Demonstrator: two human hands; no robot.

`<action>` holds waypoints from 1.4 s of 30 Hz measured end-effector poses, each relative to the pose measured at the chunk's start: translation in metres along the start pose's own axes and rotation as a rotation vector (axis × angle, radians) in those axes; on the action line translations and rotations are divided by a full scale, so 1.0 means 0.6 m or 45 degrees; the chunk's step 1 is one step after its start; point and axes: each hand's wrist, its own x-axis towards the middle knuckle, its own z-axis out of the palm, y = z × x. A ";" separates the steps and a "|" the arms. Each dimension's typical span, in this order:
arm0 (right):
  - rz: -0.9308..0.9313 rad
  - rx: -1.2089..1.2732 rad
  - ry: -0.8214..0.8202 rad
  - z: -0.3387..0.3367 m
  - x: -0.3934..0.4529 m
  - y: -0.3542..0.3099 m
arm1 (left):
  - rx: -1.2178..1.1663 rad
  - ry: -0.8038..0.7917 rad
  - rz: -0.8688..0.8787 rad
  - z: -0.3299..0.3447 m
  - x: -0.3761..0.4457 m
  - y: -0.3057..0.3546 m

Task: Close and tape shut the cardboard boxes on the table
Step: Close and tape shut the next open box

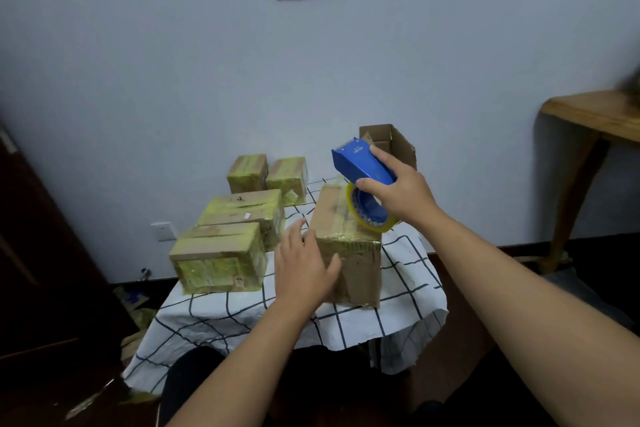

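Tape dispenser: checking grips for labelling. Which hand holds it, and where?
The right hand grips the blue tape dispenser around its handle, above the roll.

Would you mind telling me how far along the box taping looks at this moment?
Done: four taped boxes on the left of the table are closed, wrapped in yellowish tape. In hand: the right hand grips the blue tape dispenser over the closed box in front, which the left hand steadies; tape already crosses its top. Left: the open box at the back, flaps up.
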 end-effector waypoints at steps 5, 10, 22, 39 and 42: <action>0.004 0.097 0.128 -0.037 -0.007 -0.012 | 0.159 -0.173 0.358 -0.003 0.046 0.015; -0.023 0.069 0.178 -0.057 -0.009 -0.021 | 0.236 -0.253 0.556 0.012 0.077 0.003; -0.070 0.165 0.154 -0.030 0.005 -0.045 | 0.000 -0.074 0.445 0.017 0.078 -0.026; -0.046 0.250 0.180 -0.021 -0.012 0.037 | 0.199 -0.126 0.628 0.038 0.070 -0.047; -0.054 0.270 0.217 -0.036 -0.019 0.032 | 0.192 -0.056 0.621 0.034 0.068 -0.041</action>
